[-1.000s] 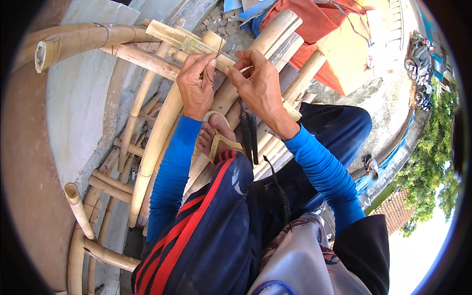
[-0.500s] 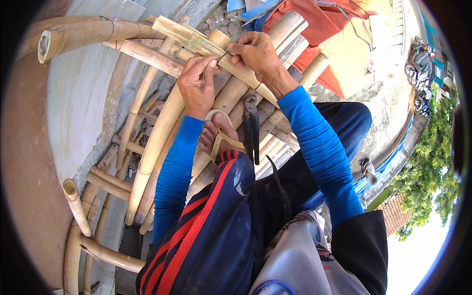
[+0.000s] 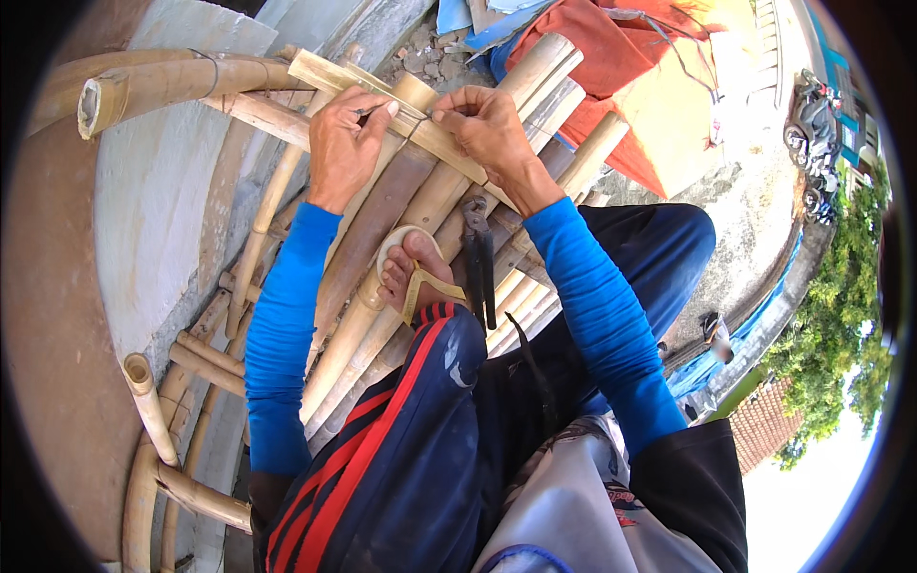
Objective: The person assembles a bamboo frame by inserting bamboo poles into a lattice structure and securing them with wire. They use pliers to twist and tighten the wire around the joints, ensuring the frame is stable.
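A split bamboo strip (image 3: 435,141) lies slantwise across several bamboo poles (image 3: 382,205). Thin dark wire (image 3: 413,128) loops over it between my hands. My left hand (image 3: 346,145) is closed at the strip's left part, with a short dark end, apparently wire, between thumb and fingers. On the other side of the loop my right hand (image 3: 489,132) pinches thumb and forefinger together at the wire's other end. Black-handled pincers (image 3: 480,253) rest on the poles below my right hand. My foot in a tan flip-flop (image 3: 417,279) stands on the poles.
More bamboo framing (image 3: 181,81) extends left beside a pale wall (image 3: 148,201). An orange tarp (image 3: 602,86) and rubble (image 3: 430,59) lie beyond the poles. Parked motorbikes (image 3: 815,143) stand far right. A dark strap-like piece (image 3: 535,368) lies by my lap.
My left hand has moved left, away from the right hand, widening the gap between them. The wire loop on the strip now shows more plainly. My right hand has shifted slightly left and down.
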The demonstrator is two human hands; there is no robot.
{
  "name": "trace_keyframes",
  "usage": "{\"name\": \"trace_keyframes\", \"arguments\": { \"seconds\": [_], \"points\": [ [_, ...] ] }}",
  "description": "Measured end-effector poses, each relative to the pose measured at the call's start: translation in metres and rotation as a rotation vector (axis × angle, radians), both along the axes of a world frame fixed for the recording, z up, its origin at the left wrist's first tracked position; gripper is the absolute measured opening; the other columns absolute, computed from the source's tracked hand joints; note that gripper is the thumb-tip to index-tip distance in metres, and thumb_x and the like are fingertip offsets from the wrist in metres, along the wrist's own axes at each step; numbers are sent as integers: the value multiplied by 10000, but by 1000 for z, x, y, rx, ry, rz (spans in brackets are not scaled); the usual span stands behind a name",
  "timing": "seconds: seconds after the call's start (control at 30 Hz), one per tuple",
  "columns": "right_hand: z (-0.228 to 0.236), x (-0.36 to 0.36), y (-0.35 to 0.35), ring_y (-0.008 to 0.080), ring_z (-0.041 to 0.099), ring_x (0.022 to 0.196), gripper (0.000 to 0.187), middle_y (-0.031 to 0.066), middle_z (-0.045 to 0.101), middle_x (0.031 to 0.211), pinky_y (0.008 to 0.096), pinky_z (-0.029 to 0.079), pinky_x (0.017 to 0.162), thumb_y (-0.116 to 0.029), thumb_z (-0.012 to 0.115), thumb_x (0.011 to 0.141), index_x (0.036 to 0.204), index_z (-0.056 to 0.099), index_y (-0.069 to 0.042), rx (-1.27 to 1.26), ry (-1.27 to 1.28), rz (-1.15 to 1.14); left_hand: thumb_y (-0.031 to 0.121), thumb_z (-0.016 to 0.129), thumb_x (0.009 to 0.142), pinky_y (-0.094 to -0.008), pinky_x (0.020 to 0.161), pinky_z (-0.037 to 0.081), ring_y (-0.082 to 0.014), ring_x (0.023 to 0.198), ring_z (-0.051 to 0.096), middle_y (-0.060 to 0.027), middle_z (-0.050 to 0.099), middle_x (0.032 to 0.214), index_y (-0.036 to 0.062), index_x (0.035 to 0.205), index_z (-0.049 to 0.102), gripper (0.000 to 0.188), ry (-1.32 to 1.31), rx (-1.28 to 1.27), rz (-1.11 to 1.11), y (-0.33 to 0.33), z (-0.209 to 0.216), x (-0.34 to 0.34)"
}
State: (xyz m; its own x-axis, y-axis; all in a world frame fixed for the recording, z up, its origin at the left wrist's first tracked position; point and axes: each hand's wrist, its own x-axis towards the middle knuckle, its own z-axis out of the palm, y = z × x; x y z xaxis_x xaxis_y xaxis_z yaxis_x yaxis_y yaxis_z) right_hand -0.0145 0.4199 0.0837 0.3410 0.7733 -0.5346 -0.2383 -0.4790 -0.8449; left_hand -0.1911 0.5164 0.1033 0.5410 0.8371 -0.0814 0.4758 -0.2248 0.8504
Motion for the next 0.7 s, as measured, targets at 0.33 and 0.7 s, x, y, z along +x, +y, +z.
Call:
{"name": "trace_keyframes", "arguments": {
  "seconds": [0.33, 0.7],
  "points": [
    [23, -17, -5, 299, 737, 729, 111, 193, 735, 793, 402, 565, 684, 27, 638, 783, 860, 718, 36, 69, -822, 301, 241, 749, 902, -367, 758, 523, -260, 825, 686, -140, 738, 914, -34, 929, 761, 277, 232, 71, -309, 46, -3, 25],
    [33, -58, -7, 332, 731, 707, 89, 231, 711, 744, 425, 569, 671, -2, 665, 793, 834, 695, 71, -97, -481, -185, 221, 759, 865, -475, 713, 492, -387, 729, 645, -200, 659, 742, -20, 787, 710, 258, 322, 126, -524, 61, 1, 62]
  ]
}}
